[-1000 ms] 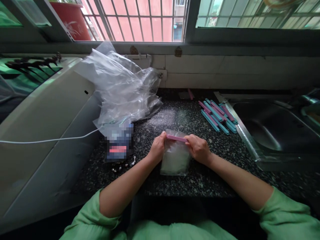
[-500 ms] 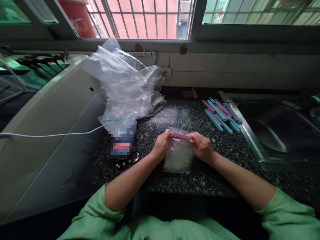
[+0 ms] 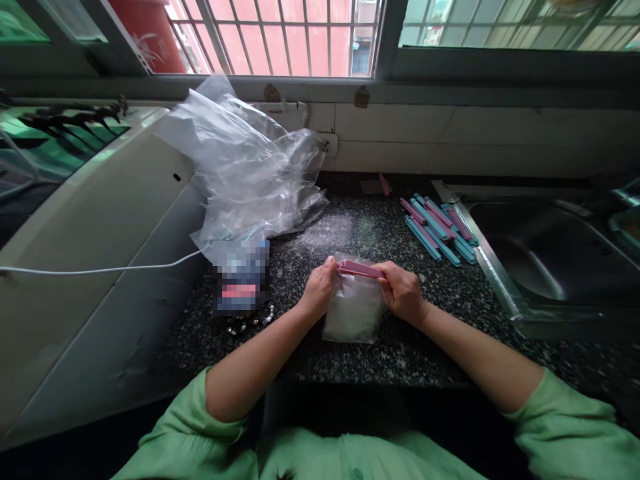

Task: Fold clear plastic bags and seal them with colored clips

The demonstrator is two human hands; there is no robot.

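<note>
A small clear plastic bag (image 3: 354,313) with pale contents lies on the dark speckled counter (image 3: 440,287) in front of me. Across its top sits a pink sealing clip (image 3: 361,269). My left hand (image 3: 317,291) pinches the clip's left end, fingers closed. My right hand (image 3: 402,291) grips the clip's right end, fingers curled round it. Both hands rest just above the bag.
A pile of several pink and teal clips (image 3: 439,229) lies at the right by a steel sink (image 3: 545,253). A big crumpled clear bag (image 3: 250,173) and a blurred packet (image 3: 240,277) sit at the left beside a white appliance (image 3: 95,253) with a white cable (image 3: 100,270).
Both hands stay on the pink clip over the small bag; the clip's left end has tilted up slightly. Only the view has shifted a little.
</note>
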